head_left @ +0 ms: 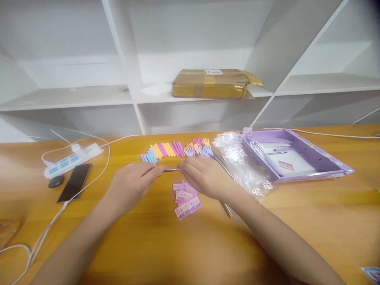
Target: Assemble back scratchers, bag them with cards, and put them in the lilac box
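Holding a metal rod [170, 170] beyond the pink cards [187, 201]: left hand [135, 180], fingers closed on one end; right hand [206, 174], fingers pinched at the other.

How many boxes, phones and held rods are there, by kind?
Brown taped cardboard box: 1
Purple open-topped box: 1
Black rectangular phone: 1
Slim silver metal rod between left grip and right grip: 1
Total: 4
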The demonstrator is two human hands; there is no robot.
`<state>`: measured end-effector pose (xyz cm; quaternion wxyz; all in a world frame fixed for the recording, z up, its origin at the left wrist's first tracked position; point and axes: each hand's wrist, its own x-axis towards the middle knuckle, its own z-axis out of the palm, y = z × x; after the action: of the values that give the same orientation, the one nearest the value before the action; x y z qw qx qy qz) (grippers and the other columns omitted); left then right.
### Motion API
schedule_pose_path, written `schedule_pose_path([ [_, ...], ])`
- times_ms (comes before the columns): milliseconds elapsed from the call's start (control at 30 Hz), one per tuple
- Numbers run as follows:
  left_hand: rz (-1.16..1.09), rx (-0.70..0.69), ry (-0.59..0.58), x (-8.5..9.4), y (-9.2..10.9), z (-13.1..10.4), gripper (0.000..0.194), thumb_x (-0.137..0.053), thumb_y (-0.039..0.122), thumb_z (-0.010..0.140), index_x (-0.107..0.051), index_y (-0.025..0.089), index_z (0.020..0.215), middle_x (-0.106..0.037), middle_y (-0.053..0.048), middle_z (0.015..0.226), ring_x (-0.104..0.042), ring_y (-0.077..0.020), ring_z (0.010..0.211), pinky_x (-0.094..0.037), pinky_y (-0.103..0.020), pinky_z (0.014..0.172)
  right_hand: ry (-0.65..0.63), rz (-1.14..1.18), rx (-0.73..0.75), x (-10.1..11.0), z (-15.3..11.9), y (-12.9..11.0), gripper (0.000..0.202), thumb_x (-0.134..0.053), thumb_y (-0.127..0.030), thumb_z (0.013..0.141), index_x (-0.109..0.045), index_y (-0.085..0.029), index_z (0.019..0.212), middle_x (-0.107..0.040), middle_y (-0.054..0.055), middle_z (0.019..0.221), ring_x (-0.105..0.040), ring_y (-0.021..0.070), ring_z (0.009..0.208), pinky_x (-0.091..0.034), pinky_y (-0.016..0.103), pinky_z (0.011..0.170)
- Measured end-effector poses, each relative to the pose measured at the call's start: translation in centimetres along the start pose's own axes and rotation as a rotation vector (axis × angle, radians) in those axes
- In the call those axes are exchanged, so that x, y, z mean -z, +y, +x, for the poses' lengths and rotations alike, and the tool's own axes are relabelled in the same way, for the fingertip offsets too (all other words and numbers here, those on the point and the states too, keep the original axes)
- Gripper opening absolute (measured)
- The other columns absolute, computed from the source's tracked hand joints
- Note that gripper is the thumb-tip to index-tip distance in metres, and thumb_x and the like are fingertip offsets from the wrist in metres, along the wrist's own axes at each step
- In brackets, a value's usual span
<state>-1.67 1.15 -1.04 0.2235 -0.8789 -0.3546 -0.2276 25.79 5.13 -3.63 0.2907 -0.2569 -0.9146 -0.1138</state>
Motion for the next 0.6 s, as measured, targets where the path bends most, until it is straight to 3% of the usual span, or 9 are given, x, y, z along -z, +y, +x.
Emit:
schedule_pose_path([
  [200,-0.025,-0.02,-0.006,0.17,0.11,0.14,0.027,-0.058,0.011,0.102,-0.067,0.023,0.125,-0.081,-0.002,0.103,-0.075,-0.0192,0.081,-0.053,-0.031,0.065,-0.016,-0.023,0.009,0.34,0.33,-0.64,0.02,-0.047,-0.009,0.101,-0.065,-0.019,0.102,-0.064,0.004,0.082,-0.056,0.0192,0.073,-0.038,0.034,0.066],
  [433,-0.049,-0.02,-0.038,-0.15,0.04,-0.07,0.029,-0.056,0.011,0.102,-0.066,0.022,0.127,-0.08,-0.002,0.102,-0.075,-0.0192,0.08,-0.053,-0.031,0.064,0.025,0.014,0.046,0.09,0.34,-0.9,0.028,-0.044,-0.007,0.102,-0.062,-0.015,0.122,-0.069,0.004,0.092,-0.059,0.0183,0.078,-0.036,0.033,0.069],
  [600,-0.054,-0.015,-0.065,-0.6,-0.13,-0.23,0.028,-0.056,0.012,0.103,-0.065,0.022,0.127,-0.08,-0.002,0.102,-0.075,-0.0189,0.08,-0.053,-0.03,0.064,0.013,-0.006,0.046,-0.06,0.31,-0.69,0.019,-0.046,-0.01,0.106,-0.064,-0.015,0.109,-0.067,0.002,0.086,-0.057,0.0172,0.075,-0.035,0.033,0.069],
])
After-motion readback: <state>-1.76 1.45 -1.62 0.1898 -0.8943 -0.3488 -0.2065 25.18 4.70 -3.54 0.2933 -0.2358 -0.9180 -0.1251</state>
